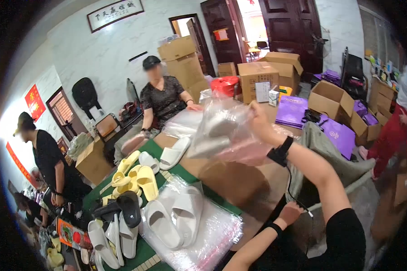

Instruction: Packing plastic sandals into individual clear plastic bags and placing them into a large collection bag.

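Note:
My right hand [260, 118] is raised over the table, its fingers pinching the upper edge of a clear plastic bag [237, 113]. Inside the bag are pale slippers [210, 147], blurred by motion. My left hand [291, 214] is low, near the table's right edge, its fingers curled in with nothing seen in them. A black cable hangs from the wrist device [280, 153] on my right arm and ends beside that hand. A pair of pale grey slippers [185, 217] lies on a stack of clear plastic bags [217, 239] in front of me.
Yellow slippers [147, 182], black slippers [130, 208] and more white slippers [101, 244] crowd the green mat [219, 198]. Across the table sits a person [165, 95] by flat plastic bags [183, 122]. Cardboard boxes [257, 79] and purple bags [291, 110] stand beyond, right.

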### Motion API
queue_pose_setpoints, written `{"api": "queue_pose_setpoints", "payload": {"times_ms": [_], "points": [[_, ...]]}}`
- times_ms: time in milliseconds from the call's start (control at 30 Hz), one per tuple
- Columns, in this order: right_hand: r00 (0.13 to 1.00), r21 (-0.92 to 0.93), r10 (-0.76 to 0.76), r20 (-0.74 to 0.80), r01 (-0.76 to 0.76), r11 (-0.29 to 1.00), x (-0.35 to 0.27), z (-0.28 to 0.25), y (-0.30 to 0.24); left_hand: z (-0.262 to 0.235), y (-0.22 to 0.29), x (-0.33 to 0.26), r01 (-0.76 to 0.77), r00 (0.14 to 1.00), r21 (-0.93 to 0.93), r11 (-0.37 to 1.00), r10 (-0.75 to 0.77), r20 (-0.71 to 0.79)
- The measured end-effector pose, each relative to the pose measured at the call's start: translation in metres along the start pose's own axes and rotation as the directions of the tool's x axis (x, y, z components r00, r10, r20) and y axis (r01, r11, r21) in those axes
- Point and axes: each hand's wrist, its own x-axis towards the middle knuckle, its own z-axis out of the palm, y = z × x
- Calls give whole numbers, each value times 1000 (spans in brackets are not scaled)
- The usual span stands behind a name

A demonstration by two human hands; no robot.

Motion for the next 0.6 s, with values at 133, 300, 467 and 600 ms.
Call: {"api": "queue_pose_setpoints", "payload": {"times_ms": [133,300,467,600], "points": [[996,111,33,-83,-24,993,-2,-90,-54,-18,-3,2,54,977,72,996,-67,200],[975,-28,-1,-224,-5,1000,-53,-235,-58,-31,-1,-5,5,993,150,989,-22,117],[904,-349,-6,-428,-159,923,-130,-336,-59,-35,5,1,-51,998,214,976,43,41],[909,-554,-14,-417,-242,797,-176,-368,-50,-49,0,0,52,998,160,986,-55,15]]}}
